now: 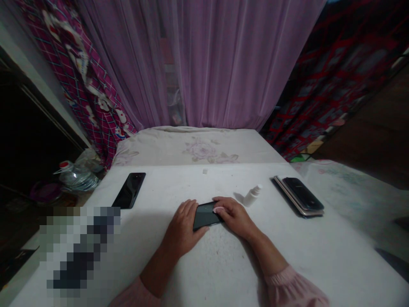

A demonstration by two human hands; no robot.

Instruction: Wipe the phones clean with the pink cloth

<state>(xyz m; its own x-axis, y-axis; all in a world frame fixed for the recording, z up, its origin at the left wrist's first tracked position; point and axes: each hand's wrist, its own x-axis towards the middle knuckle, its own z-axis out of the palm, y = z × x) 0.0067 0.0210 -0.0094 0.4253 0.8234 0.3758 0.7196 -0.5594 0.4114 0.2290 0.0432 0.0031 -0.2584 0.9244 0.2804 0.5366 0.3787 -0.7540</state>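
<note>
A black phone [204, 214] lies flat on the white table [223, 264] in front of me. My left hand [183, 230] rests on its left edge, fingers flat and together, steadying it. My right hand [234, 215] lies over the phone's right side, its fingers pressing a small pale pink pad or cloth [219, 209] onto the screen. Just right of that hand stands a small white spray bottle [252, 195], leaning slightly.
Another black phone [129, 190] lies at the left of the table. Two or three stacked phones [300, 196] lie at the right. A tiny white scrap [205, 171] sits at the far edge. A purple curtain [204, 64] hangs behind; a plastic bottle [76, 175] stands off to the left.
</note>
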